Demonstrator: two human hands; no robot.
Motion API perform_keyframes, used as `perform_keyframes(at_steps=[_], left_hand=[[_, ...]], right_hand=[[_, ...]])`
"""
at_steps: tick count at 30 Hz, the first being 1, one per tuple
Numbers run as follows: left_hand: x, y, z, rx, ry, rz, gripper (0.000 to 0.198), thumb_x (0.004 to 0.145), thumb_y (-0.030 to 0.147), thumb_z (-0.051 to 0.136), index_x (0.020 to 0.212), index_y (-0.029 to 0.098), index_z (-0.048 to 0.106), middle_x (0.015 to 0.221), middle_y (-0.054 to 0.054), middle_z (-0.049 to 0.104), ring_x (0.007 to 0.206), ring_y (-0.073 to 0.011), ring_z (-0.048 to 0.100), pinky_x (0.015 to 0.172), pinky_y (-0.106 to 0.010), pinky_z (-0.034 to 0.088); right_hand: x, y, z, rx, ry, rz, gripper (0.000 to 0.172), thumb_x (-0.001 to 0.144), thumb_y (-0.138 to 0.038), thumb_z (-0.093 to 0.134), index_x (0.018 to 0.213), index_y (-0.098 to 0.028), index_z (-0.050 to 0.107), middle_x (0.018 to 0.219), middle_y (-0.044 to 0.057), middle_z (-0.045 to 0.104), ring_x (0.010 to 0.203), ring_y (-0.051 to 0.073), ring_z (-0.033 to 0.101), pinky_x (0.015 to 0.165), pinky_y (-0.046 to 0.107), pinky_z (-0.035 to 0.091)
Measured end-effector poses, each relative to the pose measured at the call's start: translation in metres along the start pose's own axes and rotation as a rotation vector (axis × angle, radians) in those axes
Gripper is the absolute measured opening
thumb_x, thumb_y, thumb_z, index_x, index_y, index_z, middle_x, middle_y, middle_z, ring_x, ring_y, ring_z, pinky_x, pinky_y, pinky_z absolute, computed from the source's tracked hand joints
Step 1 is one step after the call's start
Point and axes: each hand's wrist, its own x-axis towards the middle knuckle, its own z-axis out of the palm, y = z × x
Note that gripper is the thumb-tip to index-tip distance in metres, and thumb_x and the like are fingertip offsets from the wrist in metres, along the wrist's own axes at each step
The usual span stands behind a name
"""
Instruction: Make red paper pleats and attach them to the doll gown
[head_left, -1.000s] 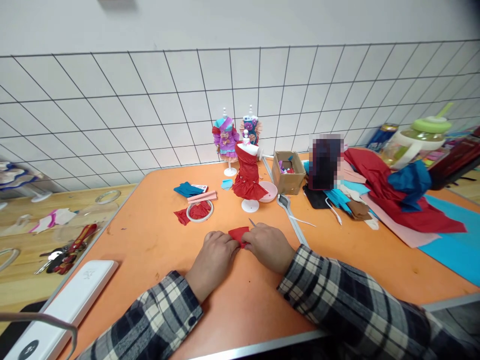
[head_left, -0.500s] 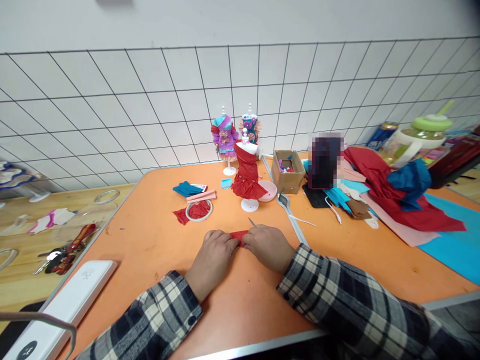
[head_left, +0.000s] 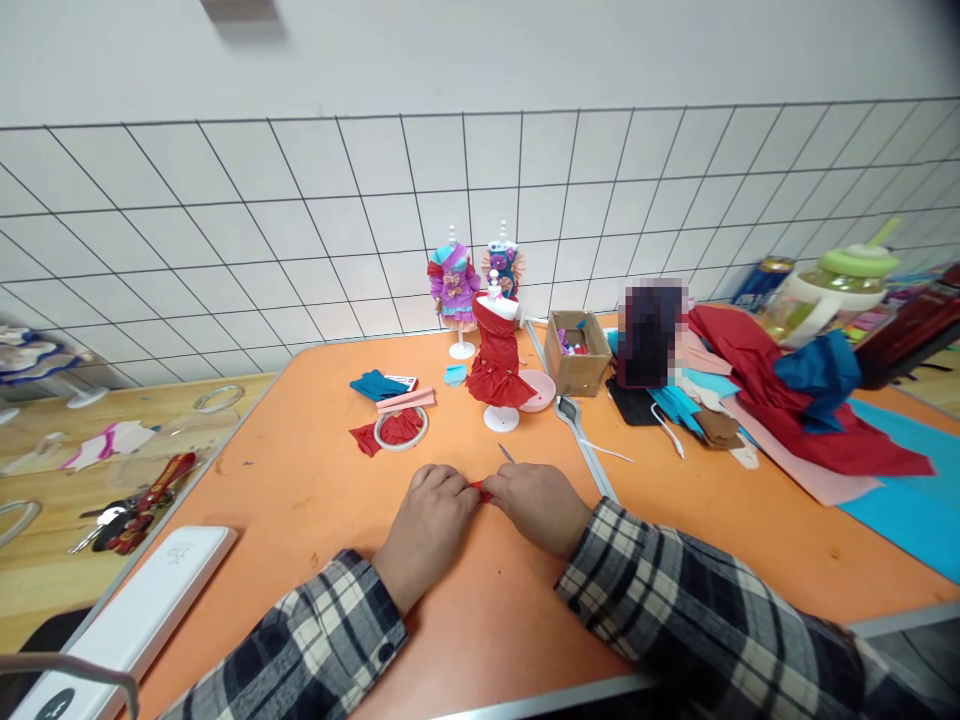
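My left hand (head_left: 428, 520) and my right hand (head_left: 534, 504) rest knuckles-up on the orange table (head_left: 315, 500), fingers curled and pressed together on a small folded red paper piece (head_left: 481, 490). Only a sliver of the red paper shows between the fingertips. A thin grey metal tip (head_left: 506, 453) sticks out past my right hand. Behind the hands stands a small mannequin in a red paper dress (head_left: 496, 362) on a white stand.
Two more dressed mannequins (head_left: 454, 284) stand by the wire grid wall. A tape ring on red scraps (head_left: 400, 428), blue and pink scraps, a pink dish, a cardboard box (head_left: 576, 352), crepe paper sheets (head_left: 787, 400) and a green-lidded jug lie around. Keys (head_left: 127, 505) and a white case sit left.
The red paper piece has been folded smaller under my fingers, so less of it shows. The view has tilted slightly.
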Motion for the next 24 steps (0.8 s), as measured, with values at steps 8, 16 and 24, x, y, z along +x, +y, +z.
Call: perform_keyframes(at_steps=[8, 16, 24], left_hand=[[0.0021, 0.0007, -0.0013, -0.077, 0.009, -0.008, 0.017, 0.094, 0.020, 0.052, 0.092, 0.020, 0.069, 0.079, -0.004, 0.065, 0.084, -0.0210, 0.052, 0.078, -0.036, 0.038], [0.0038, 0.0009, -0.0035, -0.068, 0.037, 0.027, 0.017, 0.093, 0.021, 0.053, 0.088, 0.018, 0.069, 0.096, -0.007, 0.067, 0.097, -0.0219, 0.054, 0.087, -0.037, 0.041], [0.0026, -0.0014, -0.0011, -0.049, 0.007, 0.028, 0.017, 0.094, 0.020, 0.051, 0.095, 0.020, 0.068, 0.083, -0.005, 0.065, 0.086, -0.0206, 0.055, 0.083, -0.037, 0.039]], right_hand=[[0.0019, 0.0019, 0.0010, 0.039, -0.021, 0.019, 0.027, 0.098, -0.024, 0.040, 0.094, -0.020, 0.067, 0.088, 0.005, 0.064, 0.080, 0.017, 0.062, 0.062, 0.026, 0.040], [0.0014, 0.0060, 0.0022, 0.138, 0.001, 0.039, 0.024, 0.095, -0.026, 0.048, 0.096, -0.023, 0.072, 0.090, 0.005, 0.066, 0.085, 0.017, 0.062, 0.070, 0.026, 0.040], [0.0027, 0.0030, -0.0023, 0.131, -0.049, 0.132, 0.023, 0.095, -0.029, 0.048, 0.100, -0.025, 0.070, 0.089, 0.005, 0.068, 0.082, 0.017, 0.063, 0.068, 0.026, 0.040]])
